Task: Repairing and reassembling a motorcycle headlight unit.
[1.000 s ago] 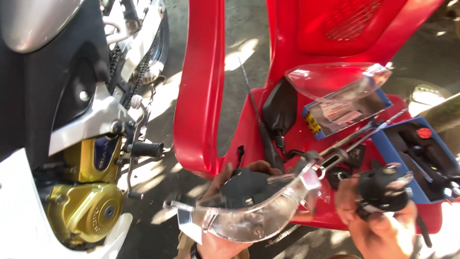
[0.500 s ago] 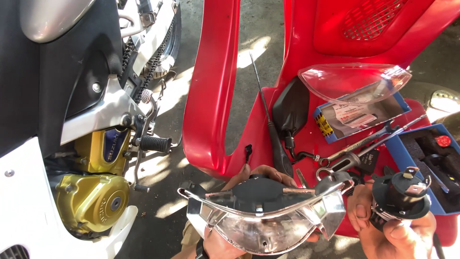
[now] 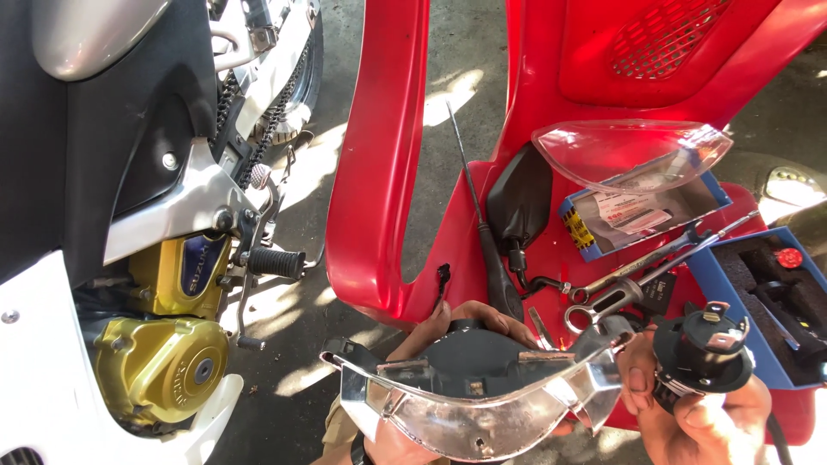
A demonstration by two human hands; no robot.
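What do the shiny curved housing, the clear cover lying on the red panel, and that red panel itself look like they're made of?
Headlight reflector housing: probably chrome-plated plastic, with a mirror sheen and a dark back. Clear lens cover: transparent plastic, likely; things beneath show through. Red fairing panel: glossy moulded plastic, judging by its smooth curves and highlights.

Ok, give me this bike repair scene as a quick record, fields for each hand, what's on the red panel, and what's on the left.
left hand: grips the chrome headlight reflector housing from behind
right hand: holds a round black bulb socket beside the housing
red panel: carries a clear lens cover, black mirror, screwdriver, wrenches and blue boxes
left side: motorcycle with gold engine cover and footpeg
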